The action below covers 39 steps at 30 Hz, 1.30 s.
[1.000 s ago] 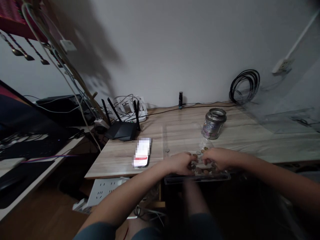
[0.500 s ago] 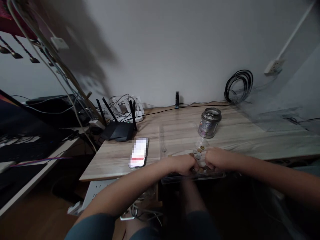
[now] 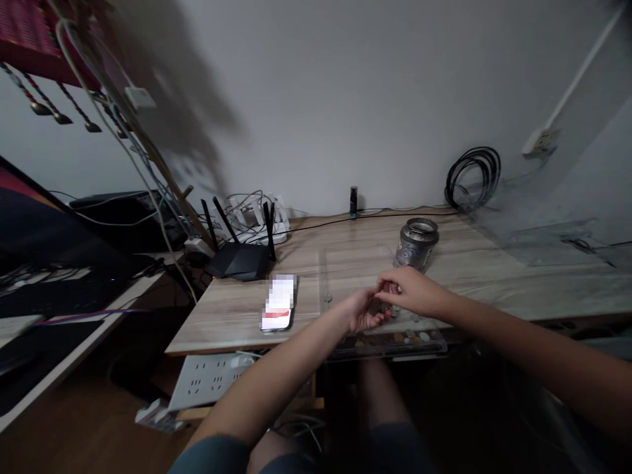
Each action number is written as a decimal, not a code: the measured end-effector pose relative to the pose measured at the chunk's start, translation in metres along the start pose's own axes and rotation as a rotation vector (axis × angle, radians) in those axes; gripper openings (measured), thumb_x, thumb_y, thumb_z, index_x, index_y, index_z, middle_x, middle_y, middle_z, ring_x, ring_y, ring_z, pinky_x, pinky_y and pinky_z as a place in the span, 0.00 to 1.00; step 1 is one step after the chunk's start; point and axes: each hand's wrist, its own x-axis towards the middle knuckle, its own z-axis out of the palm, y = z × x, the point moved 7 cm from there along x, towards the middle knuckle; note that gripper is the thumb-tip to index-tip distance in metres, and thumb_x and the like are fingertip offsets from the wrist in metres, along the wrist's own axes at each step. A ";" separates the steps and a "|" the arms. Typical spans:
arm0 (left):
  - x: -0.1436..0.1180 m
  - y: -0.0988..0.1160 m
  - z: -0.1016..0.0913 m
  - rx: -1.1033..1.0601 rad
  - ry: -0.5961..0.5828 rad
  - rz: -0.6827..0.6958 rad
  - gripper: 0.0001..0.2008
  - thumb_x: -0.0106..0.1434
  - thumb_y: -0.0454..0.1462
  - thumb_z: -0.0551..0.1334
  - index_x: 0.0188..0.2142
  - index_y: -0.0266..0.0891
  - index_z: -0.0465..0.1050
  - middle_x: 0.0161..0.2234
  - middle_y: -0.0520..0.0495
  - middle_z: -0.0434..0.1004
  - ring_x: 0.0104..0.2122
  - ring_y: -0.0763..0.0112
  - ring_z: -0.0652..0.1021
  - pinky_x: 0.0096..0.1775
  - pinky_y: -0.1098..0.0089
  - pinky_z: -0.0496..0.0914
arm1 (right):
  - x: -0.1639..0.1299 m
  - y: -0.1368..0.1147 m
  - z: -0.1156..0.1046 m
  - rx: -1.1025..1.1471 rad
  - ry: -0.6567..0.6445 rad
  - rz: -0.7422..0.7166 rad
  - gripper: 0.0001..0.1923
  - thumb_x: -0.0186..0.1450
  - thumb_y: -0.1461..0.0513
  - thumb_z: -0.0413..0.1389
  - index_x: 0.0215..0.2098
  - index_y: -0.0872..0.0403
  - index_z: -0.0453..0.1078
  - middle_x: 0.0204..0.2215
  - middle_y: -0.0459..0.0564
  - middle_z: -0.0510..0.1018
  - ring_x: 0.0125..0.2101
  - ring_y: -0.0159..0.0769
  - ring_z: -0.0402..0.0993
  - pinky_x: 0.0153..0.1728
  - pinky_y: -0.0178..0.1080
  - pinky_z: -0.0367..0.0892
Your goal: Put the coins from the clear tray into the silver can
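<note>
Palm up and fingers curled, my left hand (image 3: 364, 313) is cupped above a clear plastic tray (image 3: 323, 273), and what look like coins (image 3: 378, 306) lie in the palm. My right hand (image 3: 409, 291) comes in from the right with its fingers pinched over the left palm; what they hold is partly hidden. More coins (image 3: 424, 336), silver and golden, rest along the tray's near edge below the hands. A single coin (image 3: 328, 299) lies near the tray's left side. Behind my right hand stands an open metal tin (image 3: 417, 242) with a patterned side.
A lit phone (image 3: 279, 303) lies left of the tray. Farther back are a black router (image 3: 241, 260) and white network gear (image 3: 257, 217) with cables. A small dark bottle (image 3: 353, 202) stands by the wall. Coiled black cable (image 3: 473, 176) leans at the back right.
Both hands have lifted from the coins at the tray's near edge. My left hand has turned palm up, and my right hand has moved over it. The view has shifted slightly.
</note>
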 end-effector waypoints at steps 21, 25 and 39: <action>0.001 0.019 -0.019 -0.220 0.138 0.128 0.09 0.59 0.33 0.47 0.24 0.34 0.60 0.16 0.52 0.60 0.12 0.83 0.56 0.13 0.82 0.43 | -0.031 0.028 0.057 -0.589 -0.554 -0.062 0.14 0.47 0.71 0.52 0.32 0.56 0.73 0.28 0.56 0.77 0.27 0.39 0.71 0.25 0.35 0.57; 0.001 0.021 -0.019 -0.216 0.131 0.153 0.10 0.59 0.33 0.47 0.24 0.34 0.61 0.17 0.52 0.61 0.13 0.83 0.57 0.13 0.82 0.44 | -0.035 0.025 0.054 -0.691 -0.553 -0.072 0.14 0.51 0.71 0.51 0.34 0.60 0.73 0.30 0.62 0.76 0.32 0.46 0.72 0.28 0.40 0.61; 0.002 0.021 -0.018 -0.223 0.147 0.162 0.12 0.60 0.32 0.45 0.25 0.31 0.64 0.16 0.48 0.65 0.17 0.77 0.69 0.22 0.77 0.66 | -0.022 0.033 0.040 -0.460 -0.539 0.016 0.06 0.44 0.69 0.54 0.20 0.56 0.73 0.17 0.47 0.73 0.19 0.29 0.63 0.20 0.32 0.51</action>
